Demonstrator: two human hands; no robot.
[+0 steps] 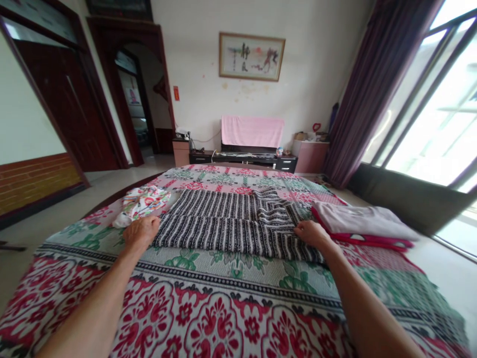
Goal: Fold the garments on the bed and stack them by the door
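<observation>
A black-and-white striped garment (227,221) lies spread flat across the bed, partly folded at its right end. My left hand (141,231) rests closed on the garment's near left corner, fingers curled over the edge. My right hand (312,232) is closed on the garment's near right part, pinching the fabric. Both forearms reach out over the flowered bedspread (208,298).
A crumpled white floral cloth (143,201) lies left of the striped garment. A folded pale pink and red pile (363,226) sits at the right edge of the bed. Beyond stand a low cabinet with a pink cover (252,132), a doorway at left, curtain and window at right.
</observation>
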